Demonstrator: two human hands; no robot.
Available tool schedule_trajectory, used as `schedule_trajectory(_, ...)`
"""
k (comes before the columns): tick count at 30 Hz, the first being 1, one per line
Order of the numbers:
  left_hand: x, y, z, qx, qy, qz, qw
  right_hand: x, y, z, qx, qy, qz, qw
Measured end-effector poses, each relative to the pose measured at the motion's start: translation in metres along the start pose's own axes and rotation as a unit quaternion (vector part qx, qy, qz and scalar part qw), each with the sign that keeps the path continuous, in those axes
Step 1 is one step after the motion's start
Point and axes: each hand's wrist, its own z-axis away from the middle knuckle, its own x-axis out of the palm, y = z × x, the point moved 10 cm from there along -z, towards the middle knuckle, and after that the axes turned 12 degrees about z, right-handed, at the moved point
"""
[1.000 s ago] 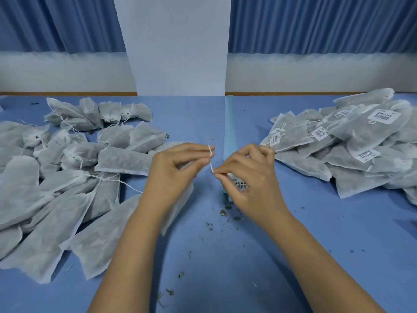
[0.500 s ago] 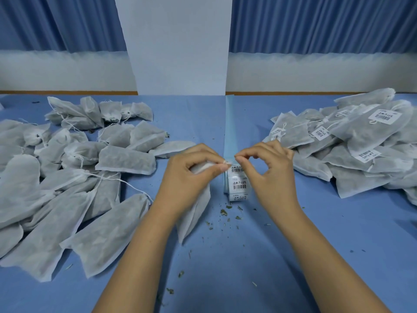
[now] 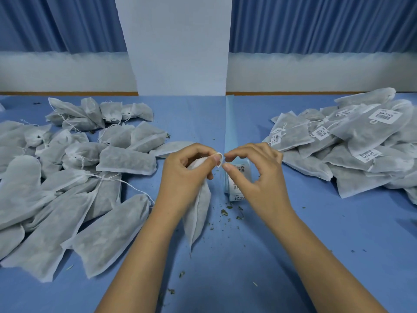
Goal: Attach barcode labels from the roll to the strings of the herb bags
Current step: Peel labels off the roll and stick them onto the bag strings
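Labelling step, center frame: string held ready.
Your left hand [image 3: 187, 175] grips the bag [image 3: 198, 213] and pinches its string [image 3: 220, 158]; right hand [image 3: 259, 179] curled beside it, grip unclear. Next, probably: peel from the label strip [image 3: 237, 188].

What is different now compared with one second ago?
Both hands shifted slightly right. The left hand pinches the string loop; the right hand, which pinched it too, now has thumb and finger apart beside it. More of the bag and the label strip shows. The left pile and right pile stayed put.
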Motion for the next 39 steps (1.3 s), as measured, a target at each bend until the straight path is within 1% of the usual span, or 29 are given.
schedule_trajectory(3,0.007,-0.004,0.001,-0.016,-0.023,-0.003,1.0,0.001,0.004,0.001,0.03,0.003,-0.057,0.998)
schedule_trajectory(5,0.008,-0.006,0.001,-0.024,-0.028,-0.004,0.999,0.002,0.008,0.001,0.042,0.003,-0.075,0.996)
schedule_trajectory(8,0.01,-0.009,0.001,-0.043,-0.044,-0.001,0.998,0.003,0.013,0.001,0.052,-0.002,-0.077,0.996)
schedule_trajectory(10,0.016,-0.013,0.002,-0.072,-0.068,0.027,0.995,0.003,0.015,0.001,0.053,0.005,-0.06,0.997)
schedule_trajectory(12,0.02,-0.017,0.004,-0.098,-0.075,0.066,0.99,0.002,0.011,0.001,0.033,0.008,-0.033,0.999)
schedule_trajectory(15,0.015,-0.019,0.004,-0.11,-0.043,0.085,0.989,-0.004,0.003,0.001,0.005,0.023,-0.004,1.0)
schedule_trajectory(18,0.009,-0.022,0.003,-0.113,-0.016,0.072,0.991,-0.015,-0.001,0.0,-0.005,0.056,-0.005,0.998)
schedule_trajectory(21,0.01,-0.022,0.004,-0.11,-0.023,0.063,0.992,-0.015,-0.01,0.0,-0.033,0.06,0.012,0.998)
schedule_trajectory(24,0.01,-0.023,0.003,-0.111,-0.03,0.054,0.992,-0.015,-0.009,0.0,-0.034,0.057,0.007,0.998)
schedule_trajectory(29,0.011,-0.017,0.003,-0.098,-0.039,0.024,0.994,-0.016,-0.003,-0.001,-0.045,0.068,0.031,0.996)
schedule_trajectory(33,0.012,-0.013,0.003,-0.092,-0.05,0.027,0.994,-0.015,0.017,-0.001,0.016,0.066,0.009,0.998)
schedule_trajectory(36,0.012,-0.013,0.002,-0.094,-0.057,0.007,0.994,-0.012,0.023,-0.001,0.038,0.055,0.016,0.998)
schedule_trajectory(39,-0.005,-0.015,-0.002,-0.1,-0.013,0.019,0.995,-0.014,0.04,-0.002,0.096,0.048,0.017,0.994)
